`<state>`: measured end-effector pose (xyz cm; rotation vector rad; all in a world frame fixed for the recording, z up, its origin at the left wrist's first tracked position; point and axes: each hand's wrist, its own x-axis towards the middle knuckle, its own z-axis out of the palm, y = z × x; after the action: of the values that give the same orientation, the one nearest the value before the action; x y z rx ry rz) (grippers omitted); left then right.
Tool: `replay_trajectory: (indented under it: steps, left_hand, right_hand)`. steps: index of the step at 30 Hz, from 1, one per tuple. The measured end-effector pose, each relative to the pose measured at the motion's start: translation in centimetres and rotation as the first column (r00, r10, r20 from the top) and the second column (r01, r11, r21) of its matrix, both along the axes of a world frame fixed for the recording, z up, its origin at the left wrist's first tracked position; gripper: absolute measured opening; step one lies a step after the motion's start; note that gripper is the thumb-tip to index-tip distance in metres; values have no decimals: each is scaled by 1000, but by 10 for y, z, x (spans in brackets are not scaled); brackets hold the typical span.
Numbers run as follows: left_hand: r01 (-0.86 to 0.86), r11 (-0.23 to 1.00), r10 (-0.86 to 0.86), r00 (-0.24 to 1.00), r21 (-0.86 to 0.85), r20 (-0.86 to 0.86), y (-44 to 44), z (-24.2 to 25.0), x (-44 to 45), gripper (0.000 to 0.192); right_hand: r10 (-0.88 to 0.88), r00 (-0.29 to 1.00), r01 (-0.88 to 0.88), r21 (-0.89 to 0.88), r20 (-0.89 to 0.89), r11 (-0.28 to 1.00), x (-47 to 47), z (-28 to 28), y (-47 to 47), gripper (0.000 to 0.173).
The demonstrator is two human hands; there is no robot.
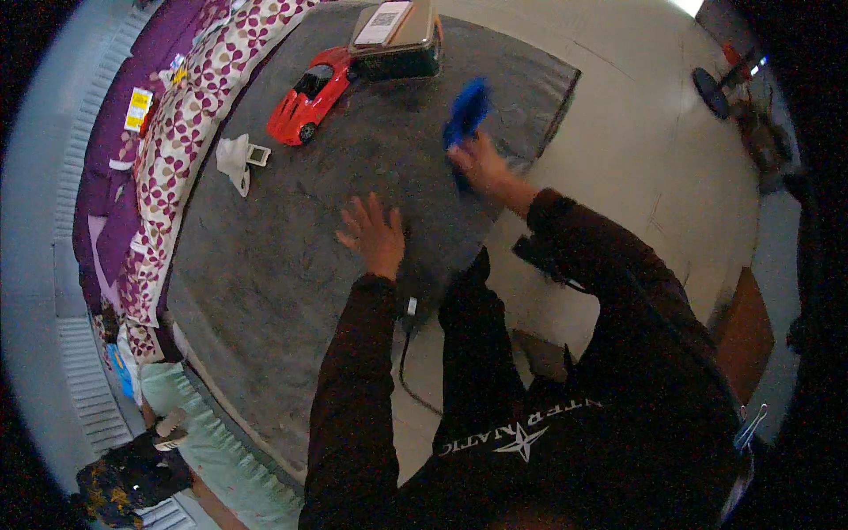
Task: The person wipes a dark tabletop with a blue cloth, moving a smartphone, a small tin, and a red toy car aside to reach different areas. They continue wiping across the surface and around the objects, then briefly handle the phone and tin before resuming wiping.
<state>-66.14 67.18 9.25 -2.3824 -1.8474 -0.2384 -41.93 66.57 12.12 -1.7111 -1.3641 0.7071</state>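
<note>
My right hand (482, 162) grips a blue cloth-like thing (469, 109), blurred by motion, over the right part of a grey mat (298, 232). Fingers spread, my left hand (377, 235) rests on or just above the mat and holds nothing. Up and left of it lies a red toy sports car (311, 96), its rear against a dark box with a pale lid (397, 56). A white card or phone showing a printed code (382, 23) lies on that lid. A small white device with a dark window (258, 155) is beside a crumpled white cloth (233, 162).
Patterned purple-and-white bedding (192, 126) borders the mat's left side, with a yellow-and-white packet (138, 109) beyond. A cable with a white-labelled end (411, 307) lies near my leg. Pale floor (629, 146) extends right, towards a brown board (745, 338). Mint ruffled fabric (218, 444) is at lower left.
</note>
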Motion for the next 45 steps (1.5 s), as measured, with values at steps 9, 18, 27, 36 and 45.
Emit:
replay_trajectory:
  steps: [9, 18, 27, 36, 45]
  left_hand:
    - [58, 995, -53, 996, -86, 67, -16, -22, -19, 67]
    - [65, 992, -53, 993, -113, 106, -14, -19, -20, 64]
    - [53, 994, -44, 995, -93, 92, -15, -22, -22, 58]
    - [39, 996, -38, 999, -82, 12, -9, -30, -21, 58]
    - [4, 992, -4, 1000, -124, 2, -15, -27, -20, 58]
  right_hand:
    - [199, 580, -406, 69, 790, 911, -68, -71, 186, 36]
    - [154, 634, -401, 152, 758, 904, -132, -73, 244, 38]
    - [-29, 638, -193, 196, 770, 961, -94, -66, 258, 28]
    - [185, 688, -519, 298, 701, 801, -9, -80, 108, 26]
    - [-321, 542, 448, 56, 776, 892, 327, -46, 128, 36]
